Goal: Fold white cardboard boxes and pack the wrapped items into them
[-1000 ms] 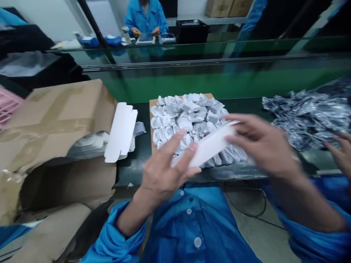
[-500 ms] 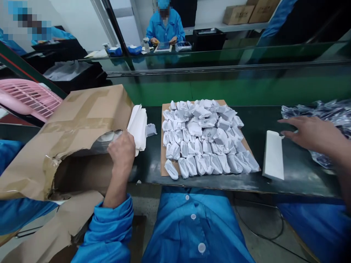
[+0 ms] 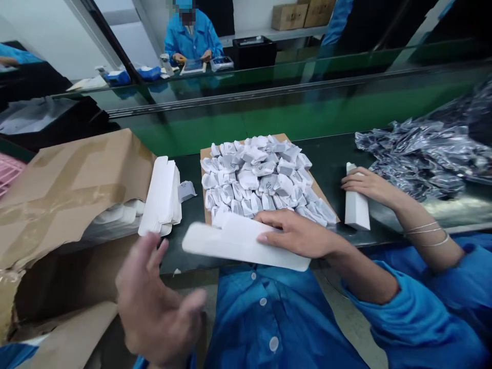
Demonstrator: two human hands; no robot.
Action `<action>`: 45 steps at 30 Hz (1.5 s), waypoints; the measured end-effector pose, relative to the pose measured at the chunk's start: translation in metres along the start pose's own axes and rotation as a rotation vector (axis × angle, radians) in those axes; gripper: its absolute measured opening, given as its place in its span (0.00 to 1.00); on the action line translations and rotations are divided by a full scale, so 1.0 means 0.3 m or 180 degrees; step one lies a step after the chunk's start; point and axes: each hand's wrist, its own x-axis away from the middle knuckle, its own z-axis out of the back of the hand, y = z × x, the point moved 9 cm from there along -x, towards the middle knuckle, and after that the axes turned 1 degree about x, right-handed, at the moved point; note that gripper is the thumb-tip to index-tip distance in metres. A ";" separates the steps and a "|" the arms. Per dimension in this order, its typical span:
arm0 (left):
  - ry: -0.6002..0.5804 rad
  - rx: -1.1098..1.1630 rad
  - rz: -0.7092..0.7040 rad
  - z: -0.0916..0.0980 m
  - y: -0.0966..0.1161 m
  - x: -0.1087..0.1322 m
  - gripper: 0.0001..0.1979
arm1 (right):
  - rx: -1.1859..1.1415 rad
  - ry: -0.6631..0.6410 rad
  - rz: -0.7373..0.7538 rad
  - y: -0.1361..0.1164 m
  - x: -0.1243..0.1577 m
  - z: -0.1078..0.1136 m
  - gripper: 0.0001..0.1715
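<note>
My right hand (image 3: 300,233) grips a flat white folded carton (image 3: 242,241) between thumb and fingers, above the table's front edge. My left hand (image 3: 157,302), blurred, is raised with its fingers apart and nothing in it, near the torn opening of a brown cardboard box (image 3: 77,179). A stack of flat white cartons (image 3: 161,195) leans beside that box, with one small wrapped piece (image 3: 186,190) at its right. Many small white-wrapped pieces (image 3: 253,174) lie in rows and a heap on a cardboard sheet (image 3: 205,154) in the middle.
At the right, a co-worker's hand (image 3: 365,184) holds an upright-sided white box (image 3: 356,207) on the dark table (image 3: 326,154). Crumpled clear plastic bags (image 3: 423,159) lie behind it. Across the green-sided bench (image 3: 238,123) sits another person in blue (image 3: 194,36).
My left hand has come away from the box and opened. My right hand now holds a flat carton over the front of the table. A co-worker's hand has taken hold of the white box. The view has shifted right.
</note>
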 end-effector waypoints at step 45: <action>0.0244 0.1616 0.0535 -0.163 0.013 -0.044 0.18 | 0.0143 0.1410 0.0644 -0.072 0.088 0.048 0.10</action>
